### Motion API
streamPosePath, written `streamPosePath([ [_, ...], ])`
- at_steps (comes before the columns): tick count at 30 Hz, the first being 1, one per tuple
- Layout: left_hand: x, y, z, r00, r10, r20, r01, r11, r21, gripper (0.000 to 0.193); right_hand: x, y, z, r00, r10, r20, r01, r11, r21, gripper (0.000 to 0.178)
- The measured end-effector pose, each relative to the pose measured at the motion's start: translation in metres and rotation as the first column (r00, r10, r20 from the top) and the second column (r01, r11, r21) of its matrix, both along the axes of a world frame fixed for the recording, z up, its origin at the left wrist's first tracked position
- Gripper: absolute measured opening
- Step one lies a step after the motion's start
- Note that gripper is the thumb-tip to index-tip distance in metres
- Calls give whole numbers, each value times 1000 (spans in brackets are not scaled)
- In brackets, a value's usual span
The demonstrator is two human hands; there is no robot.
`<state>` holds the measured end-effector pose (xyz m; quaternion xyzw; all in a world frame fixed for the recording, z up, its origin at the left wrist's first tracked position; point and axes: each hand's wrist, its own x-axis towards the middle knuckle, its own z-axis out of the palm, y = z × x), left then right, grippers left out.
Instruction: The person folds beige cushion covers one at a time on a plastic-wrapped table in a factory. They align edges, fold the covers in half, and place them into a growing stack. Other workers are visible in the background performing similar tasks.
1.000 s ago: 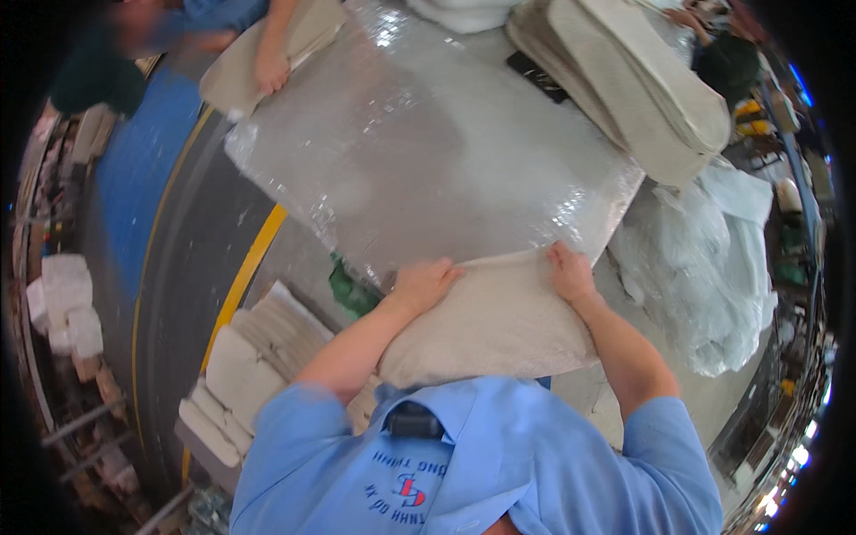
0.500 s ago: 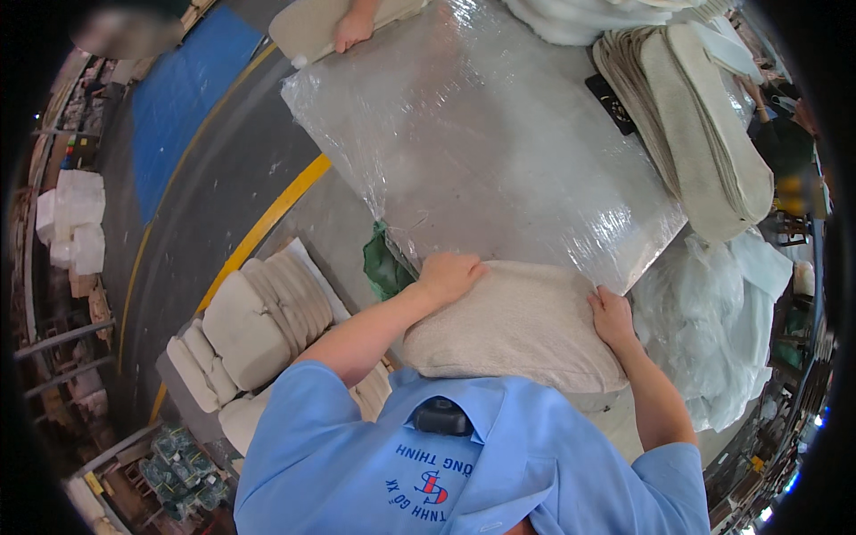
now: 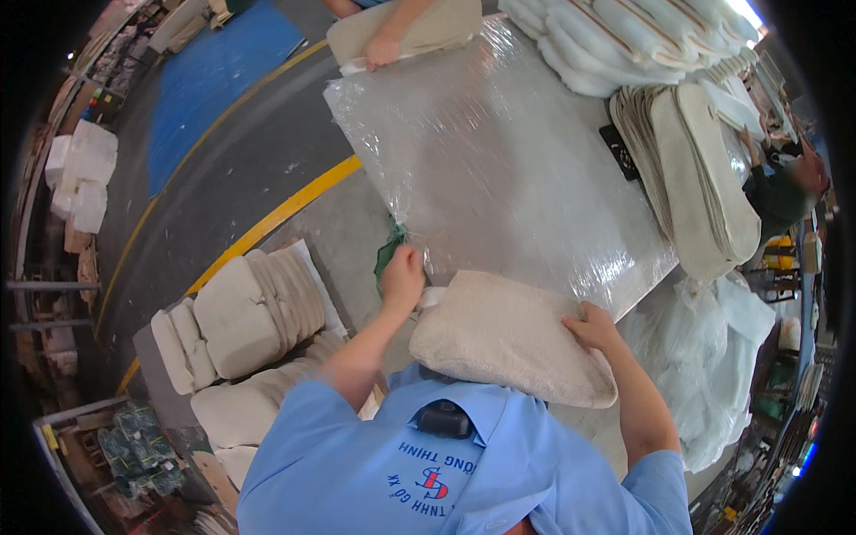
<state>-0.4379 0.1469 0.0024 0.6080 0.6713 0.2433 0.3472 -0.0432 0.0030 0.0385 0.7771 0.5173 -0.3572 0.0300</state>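
A beige fabric cushion lies at the near edge of the plastic-wrapped table, against my body. My right hand grips its right side, thumb on top and the other fingers partly hidden. Just off the cushion's left corner, my left hand is closed, and what it holds, if anything, is hidden. White material pokes out between that hand and the cushion. Right behind the left hand, a green cloth or bag hangs at the table's corner.
Stacked beige cushions stand at my left. On the table's right side lie long beige pads beside a black object; white padding rolls are behind. Clear plastic heaps at right. Another person's hand rests on a far cushion.
My left hand has moved left, off the cushion's top edge, exposing the white material. The right hand has shifted slightly inward along the cushion, which now sits more tilted. The view has shifted too.
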Motion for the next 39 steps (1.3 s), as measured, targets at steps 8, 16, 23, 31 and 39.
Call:
streamPosePath([
  [8,-40,-129,-29,740,-585,332,607,793,43,53,-81,25,-13,997,67,26,-69,990,121,45],
  [16,162,-48,99,378,-571,728,626,737,253,44,-7,-32,-26,330,-525,-784,854,520,12,38],
  [23,287,-66,119,453,-538,711,713,697,73,53,-35,-56,-2,-298,-73,-952,885,353,-304,45],
  [31,276,-78,79,283,-811,513,952,172,-252,58,-185,-114,-42,201,-150,-968,959,233,163,55],
  [39,253,-91,-13,328,-881,341,931,239,-276,35,-169,-179,-60,-118,-596,-794,962,132,-241,27],
])
